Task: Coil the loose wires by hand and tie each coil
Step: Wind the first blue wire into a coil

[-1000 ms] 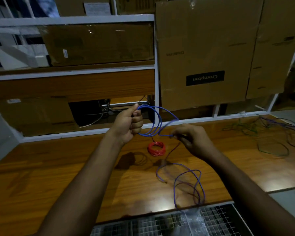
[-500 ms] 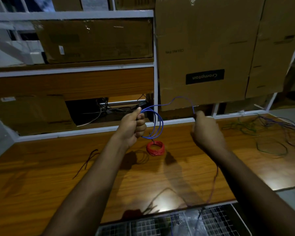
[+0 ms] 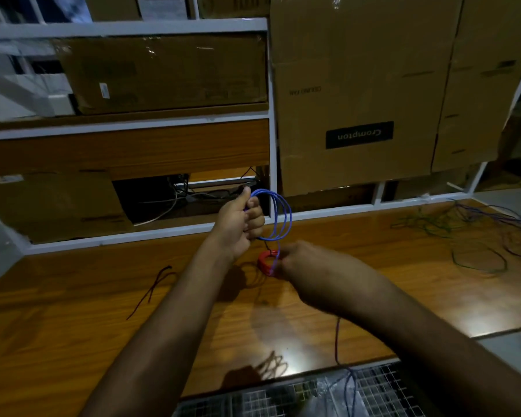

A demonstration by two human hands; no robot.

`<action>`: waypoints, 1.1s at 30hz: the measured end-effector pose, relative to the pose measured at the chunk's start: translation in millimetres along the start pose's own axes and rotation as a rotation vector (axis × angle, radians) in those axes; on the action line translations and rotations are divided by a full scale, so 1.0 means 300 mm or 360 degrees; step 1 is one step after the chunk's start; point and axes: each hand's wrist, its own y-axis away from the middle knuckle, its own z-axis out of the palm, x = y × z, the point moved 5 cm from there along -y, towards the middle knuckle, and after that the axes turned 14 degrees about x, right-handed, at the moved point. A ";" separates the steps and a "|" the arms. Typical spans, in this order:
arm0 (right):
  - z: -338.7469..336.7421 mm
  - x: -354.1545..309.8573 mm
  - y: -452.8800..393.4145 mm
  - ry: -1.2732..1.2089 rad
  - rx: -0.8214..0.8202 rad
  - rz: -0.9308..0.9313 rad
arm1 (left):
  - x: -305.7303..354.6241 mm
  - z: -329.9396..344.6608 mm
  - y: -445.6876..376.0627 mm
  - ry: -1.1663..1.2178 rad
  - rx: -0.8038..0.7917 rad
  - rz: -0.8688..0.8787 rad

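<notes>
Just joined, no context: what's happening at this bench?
A person is coiling a blue wire by hand. The left hand grips the loops upright above the wooden table; the right hand pinches the wire's free run lower down, beside a finished red coil. Its tail trails off the near edge. More loose wires lie tangled at the right.

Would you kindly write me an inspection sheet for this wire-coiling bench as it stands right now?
Surface: wooden bench, glare patch near the front edge.
Job's things: blue wire looped in several turns, its tail running down past the front edge; red coil lying on the bench.
Clutter: dark wire scrap on the left.
Grippers: left hand grips the blue loops; right hand pinches the strand below them.
Cables: loose green and purple wires tangled at far right.
Surroundings: cardboard boxes on white shelving; wire mesh at the front.
</notes>
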 end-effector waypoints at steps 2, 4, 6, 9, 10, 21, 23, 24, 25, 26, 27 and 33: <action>-0.039 0.020 -0.038 -0.0094 0.0260 -0.0171 | -0.005 0.001 0.008 -0.0045 0.0008 0.0005; -0.089 0.051 -0.059 -0.0217 0.0590 -0.0301 | -0.006 0.003 0.021 -0.0102 0.0019 0.0028; -0.127 0.094 -0.065 -0.0336 0.0923 -0.0301 | -0.007 0.011 0.034 -0.0204 0.0007 0.0107; -0.148 0.155 -0.078 -0.0462 0.1307 -0.0135 | -0.013 0.043 0.063 -0.0274 -0.0074 0.0160; -0.149 0.174 -0.085 -0.0470 0.1408 -0.0041 | -0.016 0.051 0.070 -0.0265 -0.0119 0.0141; 0.008 0.388 -0.132 -0.1499 0.0744 0.0673 | 0.018 0.066 0.102 -0.0140 -0.0320 -0.0166; 0.080 0.420 -0.103 -0.1845 0.0398 0.0671 | 0.015 0.055 0.098 -0.0041 -0.0315 -0.0238; 0.120 0.434 -0.084 -0.2003 0.0251 0.0634 | 0.012 0.049 0.096 0.0009 -0.0310 -0.0266; 0.163 0.442 -0.062 -0.2185 0.0119 0.0595 | 0.006 0.042 0.094 0.0054 -0.0303 -0.0285; 0.208 0.448 -0.042 -0.2379 -0.0005 0.0584 | 0.001 0.035 0.091 0.0098 -0.0286 -0.0297; 0.253 0.449 -0.019 -0.2547 -0.0117 0.0606 | -0.003 0.027 0.088 0.0143 -0.0259 -0.0302; 0.401 0.433 0.070 -0.2410 -0.0074 0.0823 | 0.004 0.005 0.057 0.0318 -0.0144 -0.0290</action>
